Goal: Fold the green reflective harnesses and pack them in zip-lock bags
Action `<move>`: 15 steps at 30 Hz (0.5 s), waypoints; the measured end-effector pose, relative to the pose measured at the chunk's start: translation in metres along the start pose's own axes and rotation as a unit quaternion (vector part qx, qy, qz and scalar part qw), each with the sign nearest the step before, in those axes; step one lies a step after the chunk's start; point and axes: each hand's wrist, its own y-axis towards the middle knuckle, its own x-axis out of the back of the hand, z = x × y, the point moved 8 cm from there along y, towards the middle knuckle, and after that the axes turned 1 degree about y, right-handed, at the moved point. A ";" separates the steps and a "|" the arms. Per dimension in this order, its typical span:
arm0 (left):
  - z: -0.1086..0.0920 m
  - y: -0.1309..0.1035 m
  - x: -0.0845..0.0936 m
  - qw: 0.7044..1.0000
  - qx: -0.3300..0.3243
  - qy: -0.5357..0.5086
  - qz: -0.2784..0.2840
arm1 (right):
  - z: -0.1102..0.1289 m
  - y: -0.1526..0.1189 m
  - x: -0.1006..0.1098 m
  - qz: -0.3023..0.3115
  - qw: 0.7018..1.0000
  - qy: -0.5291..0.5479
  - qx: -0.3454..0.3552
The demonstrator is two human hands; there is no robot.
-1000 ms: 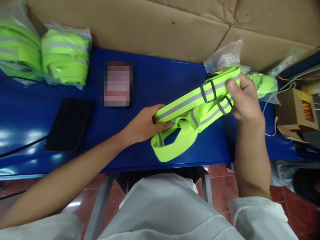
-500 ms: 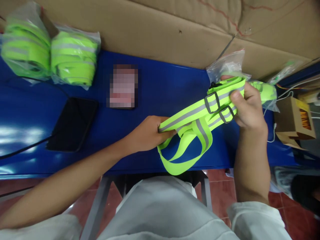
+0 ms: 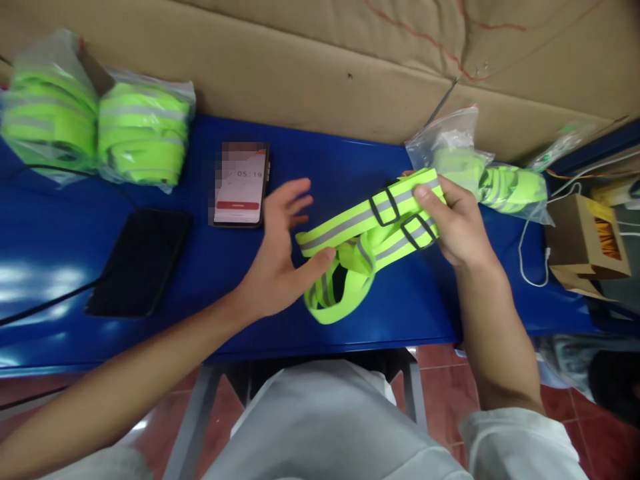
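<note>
A neon-yellow reflective strap [image 3: 345,223] with a grey stripe and black slide buckles stretches folded above the blue table. My right hand [image 3: 457,217] pinches its right end between thumb and fingers. At the strap's left end my left hand [image 3: 283,257] is open, fingers spread, with the thumb tip against or just in front of the strap. Loose loops of the strap hang below, between the hands. Behind my right hand lie clear plastic bags [image 3: 515,190] with more of the yellow strap.
Two bagged rolls of yellow strap [image 3: 143,133] stand at the back left. A phone showing a timer [image 3: 240,187] and a black tablet-like device [image 3: 140,263] lie on the blue table [image 3: 300,333]. Cardboard [image 3: 300,73] lines the back. An opened small box [image 3: 585,237] and white cables are at the right.
My left hand has let go of the strap's left end and spread its fingers. My right hand has moved left and slightly down with the strap, and the hanging loop has drawn in.
</note>
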 end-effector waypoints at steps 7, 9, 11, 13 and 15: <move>-0.030 -0.020 -0.027 0.941 -0.142 0.250 0.177 | -0.021 0.009 0.003 -0.002 0.999 -0.045 -0.025; -0.010 -0.009 -0.016 0.954 -0.014 0.234 0.188 | -0.022 0.012 0.009 0.006 0.997 -0.070 -0.009; 0.003 0.002 -0.002 0.975 0.092 0.120 0.162 | -0.020 0.014 0.013 0.022 0.994 -0.102 0.009; 0.009 0.010 0.010 0.982 0.152 -0.023 0.112 | -0.014 0.013 0.012 0.049 0.988 -0.146 0.032; 0.009 0.015 0.018 0.976 0.167 -0.125 0.058 | -0.005 0.009 0.007 0.072 0.977 -0.193 0.062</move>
